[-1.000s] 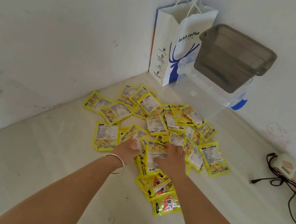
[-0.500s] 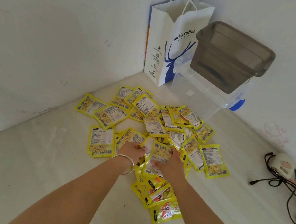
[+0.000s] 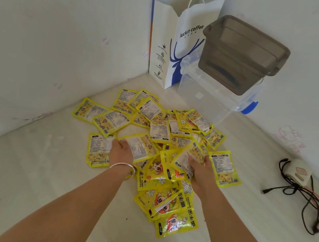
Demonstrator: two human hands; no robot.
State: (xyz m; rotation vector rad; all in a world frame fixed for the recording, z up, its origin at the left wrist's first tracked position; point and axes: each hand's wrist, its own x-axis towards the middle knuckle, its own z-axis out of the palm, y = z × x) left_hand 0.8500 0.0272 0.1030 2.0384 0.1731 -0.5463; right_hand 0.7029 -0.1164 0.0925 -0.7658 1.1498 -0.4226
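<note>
Several yellow hand-warmer packets [image 3: 159, 129] lie scattered in a heap on a pale floor in a room corner. My left hand [image 3: 121, 153], with a silver bangle at the wrist, holds one packet [image 3: 140, 147] by its near edge, printed back side up. My right hand [image 3: 202, 169] holds another packet [image 3: 187, 157] tilted up off the pile. A few packets [image 3: 165, 202] lie face up between my forearms, showing a cartoon figure.
A white paper coffee bag [image 3: 178, 47] stands in the corner. Beside it a smoky grey plastic bin [image 3: 243, 54] sits tilted in a clear tub [image 3: 215, 100] with a blue latch. A white charger with tangled black cable [image 3: 297, 187] lies at the right.
Both hands were close together over the middle of the pile. They have moved apart, and each has lifted a packet from it. The camera has moved closer.
</note>
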